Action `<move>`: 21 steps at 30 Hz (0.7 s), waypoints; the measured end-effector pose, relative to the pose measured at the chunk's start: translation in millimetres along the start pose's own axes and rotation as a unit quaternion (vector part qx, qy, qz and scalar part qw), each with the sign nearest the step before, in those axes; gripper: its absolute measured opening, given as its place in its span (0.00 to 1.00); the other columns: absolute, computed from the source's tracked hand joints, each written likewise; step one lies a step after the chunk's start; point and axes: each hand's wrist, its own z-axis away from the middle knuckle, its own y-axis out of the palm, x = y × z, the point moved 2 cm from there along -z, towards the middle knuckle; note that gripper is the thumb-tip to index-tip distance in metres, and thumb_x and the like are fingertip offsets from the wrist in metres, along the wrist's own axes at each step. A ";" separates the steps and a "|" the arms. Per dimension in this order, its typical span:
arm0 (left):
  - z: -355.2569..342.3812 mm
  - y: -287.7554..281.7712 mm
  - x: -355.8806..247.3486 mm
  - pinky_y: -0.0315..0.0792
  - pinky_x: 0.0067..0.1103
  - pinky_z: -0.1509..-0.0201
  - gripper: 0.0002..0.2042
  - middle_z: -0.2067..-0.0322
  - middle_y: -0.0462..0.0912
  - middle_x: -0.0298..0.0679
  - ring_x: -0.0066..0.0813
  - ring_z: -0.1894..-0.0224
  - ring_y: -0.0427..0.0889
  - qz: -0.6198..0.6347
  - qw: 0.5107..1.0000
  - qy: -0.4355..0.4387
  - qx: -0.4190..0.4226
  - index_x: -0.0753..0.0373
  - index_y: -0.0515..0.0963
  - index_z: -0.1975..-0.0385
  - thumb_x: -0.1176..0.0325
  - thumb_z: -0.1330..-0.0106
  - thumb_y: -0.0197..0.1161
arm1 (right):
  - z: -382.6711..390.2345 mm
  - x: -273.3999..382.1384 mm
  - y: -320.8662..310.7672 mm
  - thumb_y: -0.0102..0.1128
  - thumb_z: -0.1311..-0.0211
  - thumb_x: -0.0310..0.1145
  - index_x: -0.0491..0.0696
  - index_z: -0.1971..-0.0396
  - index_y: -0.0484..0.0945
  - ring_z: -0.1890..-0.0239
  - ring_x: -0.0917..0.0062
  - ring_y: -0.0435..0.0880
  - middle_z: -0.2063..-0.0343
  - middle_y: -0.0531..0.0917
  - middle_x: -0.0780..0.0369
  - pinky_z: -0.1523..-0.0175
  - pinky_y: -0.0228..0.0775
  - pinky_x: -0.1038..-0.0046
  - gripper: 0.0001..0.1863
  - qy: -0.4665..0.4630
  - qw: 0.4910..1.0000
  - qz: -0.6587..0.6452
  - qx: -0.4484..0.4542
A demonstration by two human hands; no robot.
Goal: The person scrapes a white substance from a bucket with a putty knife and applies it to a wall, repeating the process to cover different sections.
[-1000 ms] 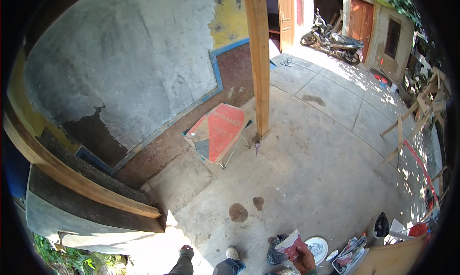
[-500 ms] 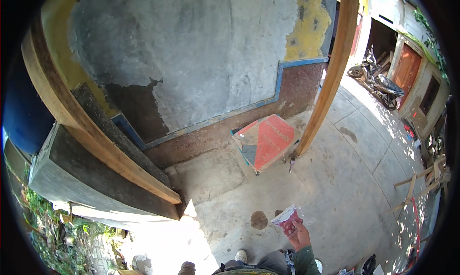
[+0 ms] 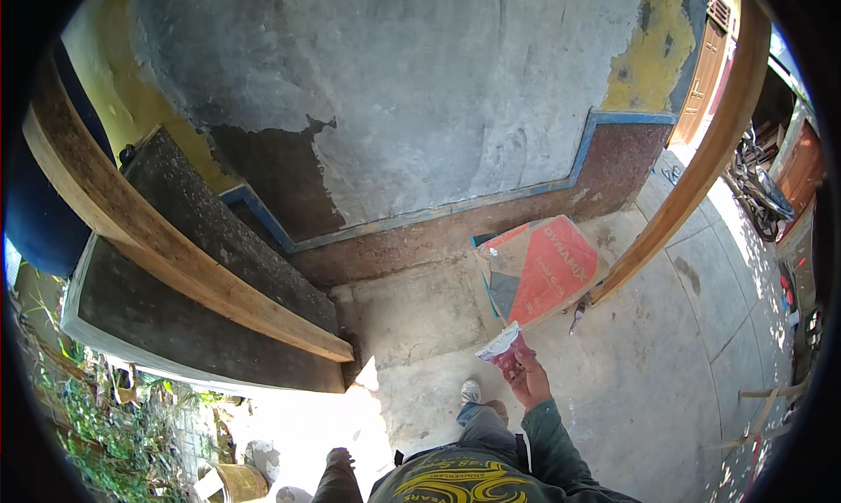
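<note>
My right hand [image 3: 532,386] is closed around a small red and white plastic packet [image 3: 508,353], held up in front of my body by its lower part. Beyond the packet lies a brown and red paper sack [image 3: 545,271], flat on top of something low by the wall; the packet's upper edge overlaps its near edge in view. My left hand [image 3: 339,459] hangs low beside my body, near the sunlit floor. Its fingers are too dark and small to make out, and nothing shows in it.
Wooden posts [image 3: 692,196] stand at the right and lean across a dark low wall [image 3: 201,319] at the left. A patchy grey plastered wall [image 3: 394,91] rises ahead. Plants [image 3: 123,442] and a bucket [image 3: 236,483] are at lower left. A motorbike [image 3: 760,187] stands far right.
I have stepped forward, so the paper sack and wall appear nearer and further right. My right hand has carried the packet up and forward. More of both my arms shows.
</note>
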 end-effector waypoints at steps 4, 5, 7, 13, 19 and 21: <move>9.7 52.6 -68.8 0.75 0.51 0.59 0.11 0.58 0.79 0.50 0.52 0.59 0.80 -0.068 0.980 0.185 -0.014 0.56 0.73 0.51 0.69 0.31 0.49 | -70.0 30.6 45.1 0.59 0.37 0.29 0.49 0.54 0.74 0.62 0.79 0.81 0.61 0.81 0.65 0.60 0.74 0.76 0.12 -0.003 0.999 0.041 0.001; 4.2 56.4 -101.0 0.76 0.47 0.62 0.13 0.60 0.80 0.47 0.49 0.60 0.81 -0.020 0.982 0.189 0.019 0.53 0.74 0.51 0.73 0.33 0.53 | -89.7 33.8 50.8 0.59 0.37 0.29 0.50 0.56 0.74 0.63 0.80 0.81 0.62 0.81 0.67 0.61 0.74 0.77 0.10 0.008 0.999 0.043 -0.002; -1.3 94.8 -165.9 0.76 0.44 0.63 0.15 0.64 0.81 0.42 0.39 0.60 0.82 -0.096 0.959 0.267 -0.012 0.50 0.76 0.52 0.75 0.38 0.58 | -118.6 40.3 68.4 0.59 0.37 0.29 0.51 0.57 0.74 0.63 0.81 0.81 0.63 0.81 0.67 0.62 0.73 0.77 0.10 0.009 0.998 0.053 -0.021; 33.0 71.7 -480.0 0.76 0.20 0.52 0.08 0.59 0.79 0.35 0.24 0.57 0.78 0.133 0.758 0.637 0.033 0.59 0.81 0.58 0.72 0.34 0.59 | -195.0 -11.9 160.4 0.60 0.38 0.28 0.52 0.59 0.74 0.64 0.80 0.81 0.63 0.82 0.68 0.62 0.73 0.75 0.08 0.059 0.996 0.059 0.038; 274.4 168.9 -758.4 0.71 0.35 0.45 0.18 0.51 0.76 0.48 0.48 0.46 0.75 -0.091 0.415 0.853 -0.304 0.57 0.73 0.46 0.74 0.36 0.62 | -259.5 -65.0 197.6 0.61 0.40 0.28 0.52 0.58 0.76 0.64 0.80 0.79 0.66 0.80 0.69 0.61 0.74 0.72 0.10 0.023 0.997 0.070 0.011; 313.9 159.3 -819.5 0.65 0.37 0.38 0.20 0.43 0.72 0.44 0.47 0.39 0.69 -0.128 0.298 0.866 -0.381 0.53 0.72 0.42 0.69 0.35 0.61 | -285.5 -101.6 233.5 0.61 0.40 0.28 0.52 0.57 0.76 0.64 0.81 0.79 0.66 0.80 0.70 0.60 0.73 0.73 0.11 0.026 0.998 0.057 0.007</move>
